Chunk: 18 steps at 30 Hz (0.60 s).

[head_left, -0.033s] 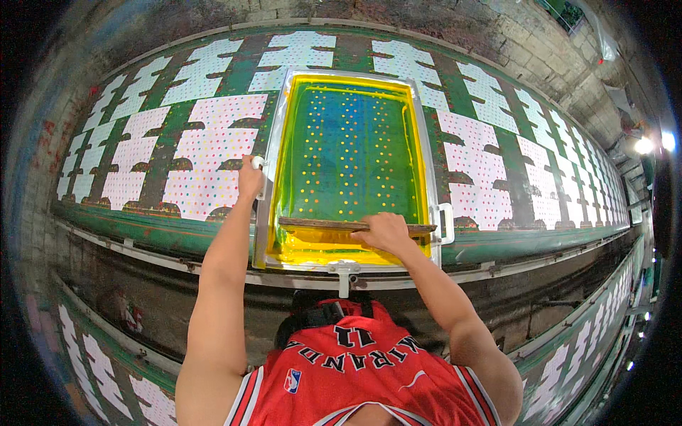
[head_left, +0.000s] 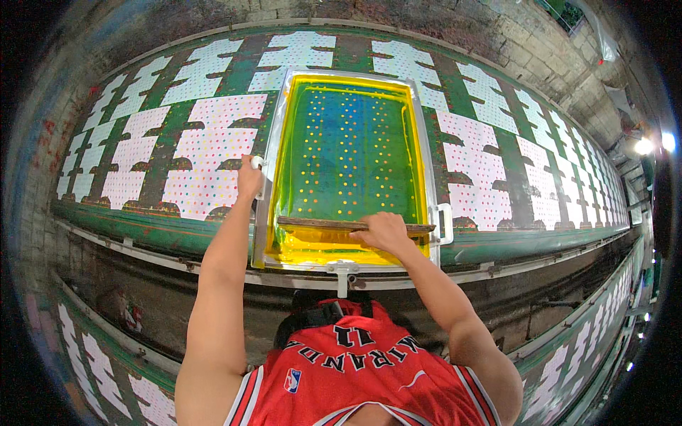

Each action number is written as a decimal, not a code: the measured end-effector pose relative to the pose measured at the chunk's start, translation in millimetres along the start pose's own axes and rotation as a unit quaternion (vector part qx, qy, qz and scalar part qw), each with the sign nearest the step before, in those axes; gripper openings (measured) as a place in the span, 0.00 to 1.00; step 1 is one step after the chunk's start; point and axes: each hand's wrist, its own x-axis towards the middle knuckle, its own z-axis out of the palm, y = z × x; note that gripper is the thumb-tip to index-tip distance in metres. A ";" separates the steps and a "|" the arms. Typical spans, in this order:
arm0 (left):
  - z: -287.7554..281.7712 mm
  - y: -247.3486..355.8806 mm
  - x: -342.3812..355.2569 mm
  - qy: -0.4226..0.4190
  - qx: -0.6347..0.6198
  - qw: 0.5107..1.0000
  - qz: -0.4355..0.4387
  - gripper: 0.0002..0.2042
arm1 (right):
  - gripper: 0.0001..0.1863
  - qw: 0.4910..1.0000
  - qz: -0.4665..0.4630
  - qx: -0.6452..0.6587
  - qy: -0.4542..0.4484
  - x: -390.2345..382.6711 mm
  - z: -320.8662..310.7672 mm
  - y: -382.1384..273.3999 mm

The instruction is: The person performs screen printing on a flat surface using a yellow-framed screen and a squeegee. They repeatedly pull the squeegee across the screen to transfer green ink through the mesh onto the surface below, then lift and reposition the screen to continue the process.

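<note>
A metal-framed printing screen (head_left: pixel 425 142) lies flat on a long green table (head_left: pixel 142 224). Its mesh is green with rows of small dots, and yellow ink (head_left: pixel 312 252) is pooled along the near edge. A wooden squeegee (head_left: pixel 312 224) lies across the near end of the screen. My right hand (head_left: pixel 383 231) grips the squeegee near its middle. My left hand (head_left: pixel 249 179) holds the small handle on the frame's left side. A matching handle (head_left: pixel 445 221) sticks out on the right side.
White garment-shaped cloth pieces (head_left: pixel 213 142) with coloured dots lie in rows along the table on both sides of the screen. A rough stone wall (head_left: pixel 497 35) runs behind it. A second table (head_left: pixel 92 355) with similar pieces is at lower left. Bright lamps (head_left: pixel 643 145) shine at far right.
</note>
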 end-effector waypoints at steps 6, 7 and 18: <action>-5.1 13.5 1.6 0.009 0.023 0.999 0.022 0.19 | 0.30 0.998 -0.024 -0.049 0.043 3.2 -10.2 0.0; -5.7 14.2 1.7 0.008 0.024 0.999 0.021 0.19 | 0.30 0.996 -0.036 -0.051 0.067 2.1 -13.6 -0.3; -5.4 9.0 1.3 -0.007 0.018 0.999 0.032 0.20 | 0.31 0.996 -0.038 -0.077 0.034 -31.1 1.0 -10.0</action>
